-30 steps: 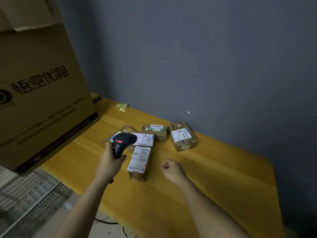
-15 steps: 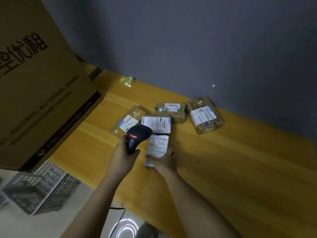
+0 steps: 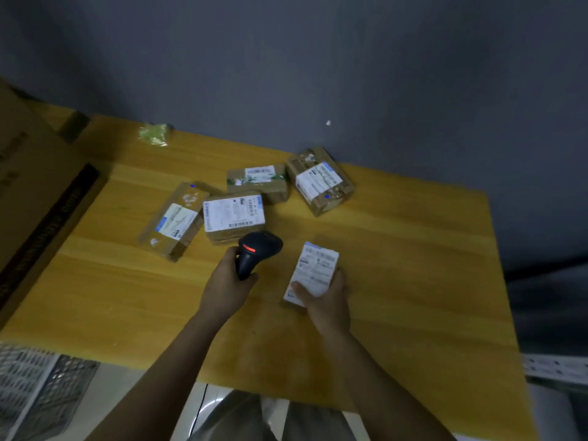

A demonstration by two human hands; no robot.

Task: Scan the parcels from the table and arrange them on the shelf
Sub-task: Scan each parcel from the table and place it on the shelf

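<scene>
Head view: left hand [image 3: 224,289] grips black scanner [image 3: 258,252], red light lit, near the table [image 3: 413,265] middle. Right hand [image 3: 326,300] holds small parcel [image 3: 313,272] label-up, thumb across the label; its near end is hidden by the hand. Four more parcels [image 3: 234,214] cluster toward the far edge. Label text blurred, unreadable. Large cardboard box [image 3: 35,186] at left edge, cut off. Green scrap [image 3: 154,134] at far-left corner, unclear. Mesh crate [image 3: 38,389] below, cropped.

Both forearms are bare to the frame's edge, no sleeves showing; the left hand [image 3: 226,289] and right hand [image 3: 327,302] wear no gloves, rings or watch.
</scene>
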